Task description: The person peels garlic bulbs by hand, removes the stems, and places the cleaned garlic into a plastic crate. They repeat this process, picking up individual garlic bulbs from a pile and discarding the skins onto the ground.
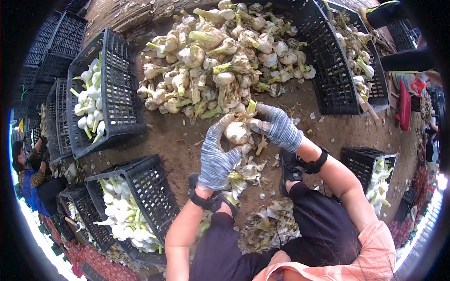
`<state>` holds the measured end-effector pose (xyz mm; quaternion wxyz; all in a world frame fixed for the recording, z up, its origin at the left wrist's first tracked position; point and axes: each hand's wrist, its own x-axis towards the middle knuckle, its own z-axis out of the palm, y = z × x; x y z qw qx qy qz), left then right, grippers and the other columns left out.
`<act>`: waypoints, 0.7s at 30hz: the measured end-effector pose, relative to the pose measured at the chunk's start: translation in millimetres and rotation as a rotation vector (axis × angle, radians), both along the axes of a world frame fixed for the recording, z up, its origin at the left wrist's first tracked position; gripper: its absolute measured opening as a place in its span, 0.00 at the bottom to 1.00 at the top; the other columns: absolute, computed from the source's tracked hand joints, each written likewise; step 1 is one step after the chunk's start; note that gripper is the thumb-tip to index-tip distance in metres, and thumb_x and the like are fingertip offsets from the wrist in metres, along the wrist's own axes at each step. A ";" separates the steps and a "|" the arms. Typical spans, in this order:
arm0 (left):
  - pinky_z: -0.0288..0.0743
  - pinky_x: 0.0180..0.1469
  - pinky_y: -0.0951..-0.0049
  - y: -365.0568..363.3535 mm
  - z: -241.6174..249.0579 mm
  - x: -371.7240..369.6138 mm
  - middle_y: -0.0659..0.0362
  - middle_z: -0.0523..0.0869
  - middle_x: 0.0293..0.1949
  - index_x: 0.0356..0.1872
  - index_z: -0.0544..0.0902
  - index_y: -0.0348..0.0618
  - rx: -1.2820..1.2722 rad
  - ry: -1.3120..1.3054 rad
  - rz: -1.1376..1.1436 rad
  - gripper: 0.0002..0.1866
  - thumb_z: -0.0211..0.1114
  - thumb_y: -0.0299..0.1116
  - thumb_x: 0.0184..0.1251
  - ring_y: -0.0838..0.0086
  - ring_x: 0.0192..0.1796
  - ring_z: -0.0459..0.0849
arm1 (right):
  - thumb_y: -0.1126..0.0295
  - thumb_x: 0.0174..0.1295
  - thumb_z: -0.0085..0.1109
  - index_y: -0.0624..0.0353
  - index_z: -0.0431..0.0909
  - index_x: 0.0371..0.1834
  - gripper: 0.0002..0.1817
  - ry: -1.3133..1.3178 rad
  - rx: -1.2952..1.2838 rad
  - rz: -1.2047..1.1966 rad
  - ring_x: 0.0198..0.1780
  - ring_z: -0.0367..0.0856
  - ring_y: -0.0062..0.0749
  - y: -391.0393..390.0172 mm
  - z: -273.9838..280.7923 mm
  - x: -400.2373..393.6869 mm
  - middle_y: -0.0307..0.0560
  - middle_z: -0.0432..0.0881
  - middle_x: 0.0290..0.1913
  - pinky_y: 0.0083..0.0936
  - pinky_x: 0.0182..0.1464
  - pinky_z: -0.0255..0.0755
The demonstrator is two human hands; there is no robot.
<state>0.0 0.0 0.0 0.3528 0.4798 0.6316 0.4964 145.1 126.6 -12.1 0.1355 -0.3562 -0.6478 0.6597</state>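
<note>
The peach-shirted person (321, 229) faces the heaped garlic pile (220, 61), with a black crate (123, 93) of whiter bulbs (91, 100) left of the pile, while just in front of it the gloved left hand (216, 157) and gloved right hand (283, 129) together grip one garlic bulb (237, 133).

Before us, a garlic heap (206, 61) lies on the ground (171, 136) between a left crate (123, 96) and a right crate (326, 72). Nearer us, another crate (151, 199) stands at left. A bulb (236, 133) sits between our left grip (217, 157) and right grip (281, 129).
</note>
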 end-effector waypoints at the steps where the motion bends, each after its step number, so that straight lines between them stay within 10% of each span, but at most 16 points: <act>1: 0.70 0.58 0.71 -0.3 3.8 1.3 0.55 0.73 0.54 0.62 0.66 0.41 -0.043 -0.308 0.034 0.34 0.71 0.33 0.53 0.68 0.55 0.74 | 0.67 0.58 0.60 0.63 0.75 0.51 0.19 0.023 -0.042 0.003 0.44 0.78 0.26 0.5 3.2 0.8 0.49 0.82 0.43 0.25 0.51 0.72; 5: 0.75 0.52 0.74 -0.8 -7.0 4.3 0.56 0.76 0.49 0.59 0.67 0.38 -0.070 -0.885 0.104 0.33 0.71 0.34 0.52 0.73 0.48 0.78 | 0.68 0.58 0.60 0.67 0.75 0.49 0.19 0.040 -0.096 0.069 0.43 0.78 0.23 5.8 15.5 5.9 0.47 0.82 0.42 0.24 0.49 0.72; 10: 0.71 0.20 0.80 5.6 1.3 -4.6 0.60 0.80 0.28 0.48 0.75 0.43 -0.462 -1.055 0.311 0.35 0.48 0.68 0.60 0.78 0.21 0.76 | 0.72 0.55 0.59 0.62 0.74 0.53 0.20 0.081 -0.177 0.140 0.45 0.77 0.21 -15.1 -1.4 3.1 0.41 0.82 0.45 0.23 0.52 0.71; 13: 0.69 0.18 0.80 3.4 -35.0 -37.5 0.63 0.80 0.24 0.42 0.78 0.46 -0.639 -1.518 -0.119 0.34 0.48 0.69 0.59 0.77 0.19 0.76 | 0.70 0.58 0.59 0.63 0.74 0.52 0.19 0.141 0.308 0.154 0.45 0.78 0.26 -27.8 -13.5 4.1 0.47 0.82 0.44 0.22 0.51 0.70; 16: 0.75 0.27 0.78 9.8 -23.6 -12.8 0.60 0.82 0.29 0.43 0.78 0.44 -0.471 -1.255 0.264 0.31 0.48 0.64 0.62 0.74 0.27 0.80 | 0.66 0.59 0.60 0.66 0.73 0.49 0.19 0.057 0.077 0.090 0.43 0.78 0.29 -29.6 -7.8 2.5 0.51 0.81 0.42 0.24 0.48 0.71; 21: 0.68 0.55 0.76 2.8 -28.4 5.9 0.58 0.76 0.48 0.55 0.70 0.39 -0.063 -0.671 0.196 0.21 0.48 0.45 0.72 0.76 0.50 0.74 | 0.63 0.58 0.62 0.68 0.71 0.46 0.20 -0.016 -0.037 -0.110 0.39 0.77 0.25 -16.2 3.9 -5.2 0.47 0.81 0.39 0.23 0.43 0.72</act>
